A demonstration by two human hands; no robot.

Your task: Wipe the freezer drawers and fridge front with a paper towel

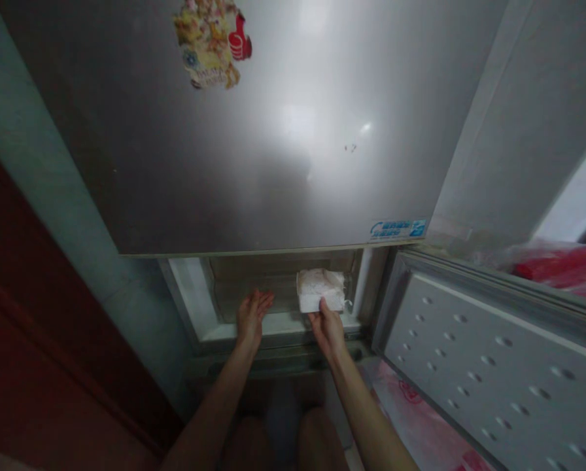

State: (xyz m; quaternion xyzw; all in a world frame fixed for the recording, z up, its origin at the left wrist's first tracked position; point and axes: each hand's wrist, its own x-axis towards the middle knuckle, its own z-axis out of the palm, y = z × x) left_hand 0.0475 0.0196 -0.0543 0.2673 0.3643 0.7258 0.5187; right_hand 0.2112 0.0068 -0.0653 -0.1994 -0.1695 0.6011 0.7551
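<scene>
A pale, box-like packet (321, 290) with a torn or crinkled edge is held by my right hand (327, 325), thumb on its front and fingers beneath. It is at the right side of the opening of the lower refrigerator compartment (254, 271). My left hand (254, 314) is at the left part of the same opening, fingers stretched out and holding nothing, apart from the packet. A drawer front or panel shows dimly behind both hands.
The closed upper refrigerator door (283, 131) with stickers hangs above. The lower door (469, 353) stands open at the right. Plastic bags (415, 412) lie below it, and red bagged items (562, 268) are behind it. A red-brown panel (42, 340) is at the left.
</scene>
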